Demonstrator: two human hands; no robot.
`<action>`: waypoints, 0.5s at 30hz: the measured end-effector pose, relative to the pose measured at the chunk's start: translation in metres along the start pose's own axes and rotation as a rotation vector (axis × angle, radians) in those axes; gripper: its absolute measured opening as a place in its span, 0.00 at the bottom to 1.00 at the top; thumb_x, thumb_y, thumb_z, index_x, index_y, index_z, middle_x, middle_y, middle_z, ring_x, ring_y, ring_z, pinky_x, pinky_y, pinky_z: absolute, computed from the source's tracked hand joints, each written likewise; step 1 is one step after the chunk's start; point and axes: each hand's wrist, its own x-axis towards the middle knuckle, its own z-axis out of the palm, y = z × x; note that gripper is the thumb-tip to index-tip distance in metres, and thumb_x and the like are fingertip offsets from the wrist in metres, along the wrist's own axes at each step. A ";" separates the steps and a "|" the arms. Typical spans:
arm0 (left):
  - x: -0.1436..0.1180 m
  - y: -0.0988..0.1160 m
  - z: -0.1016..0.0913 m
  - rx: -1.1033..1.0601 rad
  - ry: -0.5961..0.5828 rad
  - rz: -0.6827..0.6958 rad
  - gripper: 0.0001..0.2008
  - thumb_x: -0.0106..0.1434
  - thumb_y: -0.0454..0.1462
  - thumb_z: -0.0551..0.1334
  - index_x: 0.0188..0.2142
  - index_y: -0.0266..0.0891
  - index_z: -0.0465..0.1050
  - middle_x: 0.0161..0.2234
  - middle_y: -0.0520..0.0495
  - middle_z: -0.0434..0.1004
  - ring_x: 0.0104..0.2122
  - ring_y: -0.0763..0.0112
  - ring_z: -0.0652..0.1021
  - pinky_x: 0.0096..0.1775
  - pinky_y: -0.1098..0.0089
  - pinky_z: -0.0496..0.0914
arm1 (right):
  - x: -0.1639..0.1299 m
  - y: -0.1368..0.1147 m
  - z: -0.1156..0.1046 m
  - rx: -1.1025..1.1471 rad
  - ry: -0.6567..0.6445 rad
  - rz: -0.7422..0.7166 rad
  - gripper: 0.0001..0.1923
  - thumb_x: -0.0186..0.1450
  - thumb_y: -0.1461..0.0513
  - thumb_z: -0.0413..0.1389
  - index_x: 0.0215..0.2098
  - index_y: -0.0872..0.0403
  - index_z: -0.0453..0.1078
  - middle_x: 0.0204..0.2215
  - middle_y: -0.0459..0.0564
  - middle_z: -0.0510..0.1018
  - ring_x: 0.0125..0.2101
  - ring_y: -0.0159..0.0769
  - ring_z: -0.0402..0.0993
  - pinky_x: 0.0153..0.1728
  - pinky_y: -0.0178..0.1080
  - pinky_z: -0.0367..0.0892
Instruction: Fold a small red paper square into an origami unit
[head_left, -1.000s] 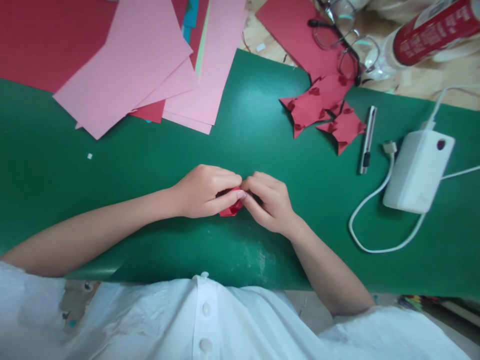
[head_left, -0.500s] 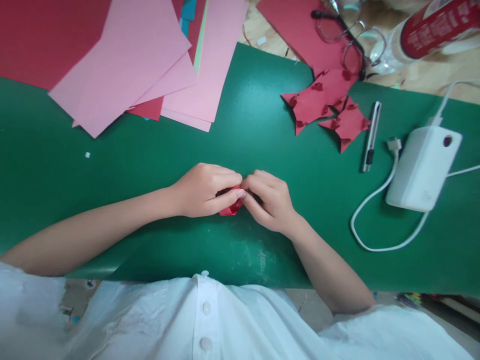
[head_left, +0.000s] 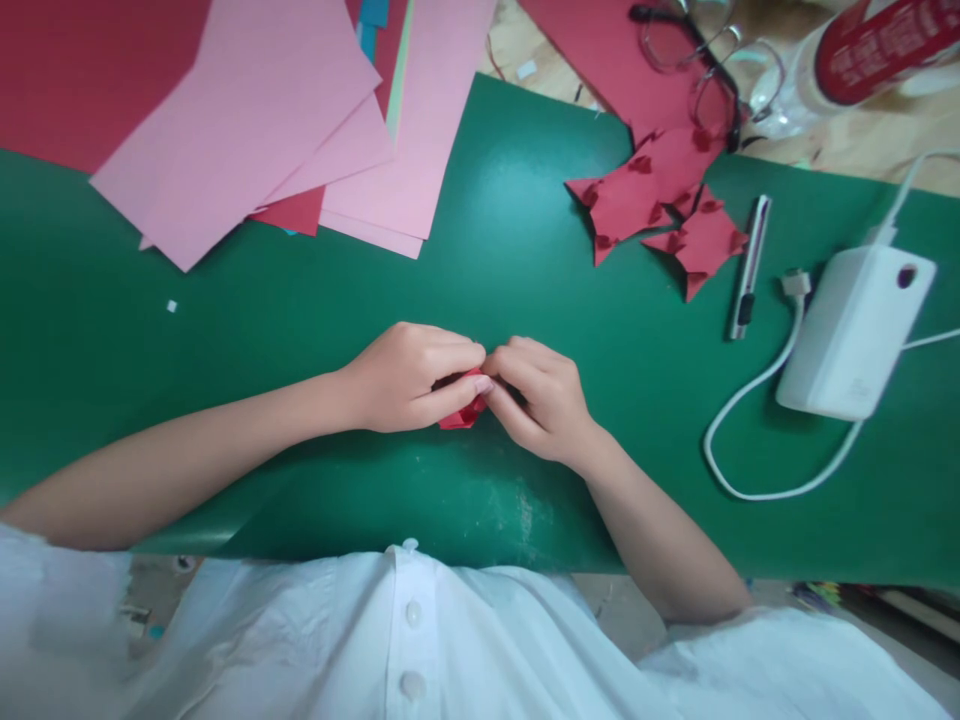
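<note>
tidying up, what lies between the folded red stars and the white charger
A pen-like knife and the cable plug lie on the green mat, in the head view.

A wooden desk (head_left: 862, 140) carries a green mat (head_left: 300, 330) across most of its width. Pink paper sheets (head_left: 247, 130), folded red paper pieces (head_left: 652, 205), a utility knife (head_left: 750, 265) and a white charger (head_left: 855, 335) with its cable (head_left: 750, 420) lie on the mat. Eyeglasses (head_left: 705, 60) and a red-labelled bottle (head_left: 877, 45) rest at the far edge.

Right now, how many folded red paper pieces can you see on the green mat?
3, possibly more. One small red piece is pinched between the left hand and right hand. Two finished folded red pieces lie upper right: one near the glasses, one beside the knife.
</note>
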 end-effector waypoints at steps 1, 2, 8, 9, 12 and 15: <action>0.000 0.000 0.000 0.000 -0.005 -0.008 0.19 0.77 0.40 0.52 0.27 0.41 0.60 0.22 0.55 0.66 0.23 0.74 0.67 0.30 0.71 0.59 | 0.000 0.000 0.000 0.001 -0.001 0.001 0.10 0.75 0.65 0.52 0.34 0.51 0.64 0.24 0.43 0.70 0.26 0.32 0.61 0.32 0.40 0.59; 0.000 0.000 0.000 -0.001 -0.009 -0.013 0.19 0.77 0.40 0.52 0.26 0.41 0.60 0.22 0.54 0.66 0.23 0.74 0.67 0.30 0.71 0.59 | 0.000 0.000 0.000 0.002 0.001 -0.002 0.09 0.75 0.65 0.52 0.35 0.51 0.64 0.24 0.43 0.70 0.26 0.32 0.61 0.32 0.40 0.59; 0.000 0.000 0.001 -0.007 0.039 0.035 0.18 0.77 0.38 0.54 0.27 0.41 0.59 0.22 0.55 0.66 0.23 0.75 0.67 0.30 0.71 0.59 | 0.001 -0.001 0.000 -0.013 0.014 -0.023 0.09 0.75 0.66 0.53 0.35 0.51 0.63 0.24 0.43 0.69 0.26 0.31 0.60 0.31 0.38 0.59; 0.000 0.000 0.001 -0.008 0.047 0.044 0.18 0.76 0.37 0.54 0.27 0.41 0.59 0.22 0.55 0.65 0.23 0.75 0.67 0.30 0.71 0.59 | 0.000 0.000 0.000 -0.015 0.017 -0.026 0.09 0.75 0.66 0.53 0.35 0.51 0.62 0.24 0.43 0.69 0.26 0.31 0.61 0.30 0.38 0.59; 0.000 0.000 0.001 -0.003 0.044 0.041 0.18 0.76 0.37 0.54 0.26 0.41 0.59 0.21 0.56 0.64 0.23 0.75 0.66 0.30 0.71 0.59 | 0.000 0.000 0.000 -0.019 0.019 -0.029 0.10 0.75 0.66 0.53 0.35 0.51 0.62 0.25 0.43 0.70 0.26 0.31 0.61 0.30 0.38 0.59; 0.000 0.000 0.001 -0.001 0.048 0.040 0.18 0.76 0.37 0.54 0.26 0.41 0.59 0.22 0.56 0.65 0.23 0.75 0.66 0.30 0.71 0.58 | 0.000 0.000 0.000 -0.017 0.023 -0.032 0.10 0.75 0.66 0.53 0.35 0.51 0.62 0.25 0.42 0.70 0.26 0.31 0.60 0.30 0.39 0.59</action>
